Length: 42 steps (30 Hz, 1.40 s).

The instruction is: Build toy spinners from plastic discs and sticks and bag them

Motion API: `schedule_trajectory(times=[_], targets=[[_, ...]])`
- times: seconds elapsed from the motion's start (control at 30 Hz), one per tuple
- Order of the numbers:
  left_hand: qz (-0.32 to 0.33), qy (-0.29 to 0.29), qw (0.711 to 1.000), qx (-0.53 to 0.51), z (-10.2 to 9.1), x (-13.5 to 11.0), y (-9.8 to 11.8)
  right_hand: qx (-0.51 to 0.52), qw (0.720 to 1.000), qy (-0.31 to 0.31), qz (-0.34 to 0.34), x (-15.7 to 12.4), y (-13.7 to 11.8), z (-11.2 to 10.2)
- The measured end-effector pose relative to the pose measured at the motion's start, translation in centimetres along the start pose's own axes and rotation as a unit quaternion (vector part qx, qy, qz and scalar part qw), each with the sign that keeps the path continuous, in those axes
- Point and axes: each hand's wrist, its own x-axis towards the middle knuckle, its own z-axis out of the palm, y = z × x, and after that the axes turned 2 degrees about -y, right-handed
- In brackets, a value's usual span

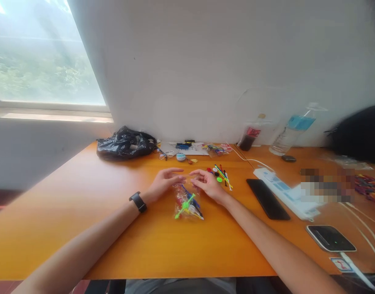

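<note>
A small clear plastic bag (179,197) lies on the table between my hands. Inside or on it are blue, red, yellow and white plastic pieces, with a bright green spoked piece (185,206) towards the front. My left hand (166,183), below a black wristband (138,202), reaches to the bag's top left, its fingers stretched and apart. At the bag's top right, my right hand (209,187) has curled fingers closed at the film's edge. The exact contact is blurred. Just beyond my right hand lie loose coloured sticks (224,176) and round discs (219,179).
A black plastic bag (124,143) sits at the back left. Small parts on a white sheet (167,148) lie by the wall. To the right are a black phone (267,199), a white power strip (285,192), a water bottle (293,132), cables and a charging pad (331,238).
</note>
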Motion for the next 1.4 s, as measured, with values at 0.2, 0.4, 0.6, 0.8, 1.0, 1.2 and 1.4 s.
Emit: schedule_trajectory(times=[0.2, 0.4, 0.6, 0.8, 1.0, 1.2, 1.4], targets=[[0.030, -0.012, 0.997, 0.070, -1.0, 0.3, -0.6, 0.028, 0.998, 0.048, -0.041, 0.0, 1.8, 0.2], [0.048, -0.010, 0.996, 0.069, -1.2, 0.6, -1.4, 0.028, 0.995, 0.082, -0.053, -0.3, 1.3, 0.3], [0.048, -0.013, 0.998, 0.042, -1.1, 0.6, -1.4, 0.007, 0.995, 0.080, -0.065, -0.4, 0.9, 0.4], [0.035, -0.020, 0.997, 0.070, -0.6, 0.0, -0.4, -0.045, 0.991, 0.080, -0.093, -0.4, 1.1, 0.5], [0.047, 0.004, 0.997, 0.058, -0.7, 0.2, -0.7, -0.025, 0.994, 0.059, -0.091, -1.0, 0.3, 0.6], [0.042, -0.012, 0.998, 0.055, -1.1, 0.8, -1.7, 0.018, 0.998, 0.039, -0.042, -0.8, 1.2, 0.8], [0.057, -0.028, 0.989, 0.132, -0.9, 0.8, -1.5, 0.027, 0.996, 0.078, -0.043, -0.4, 1.7, 0.6]])
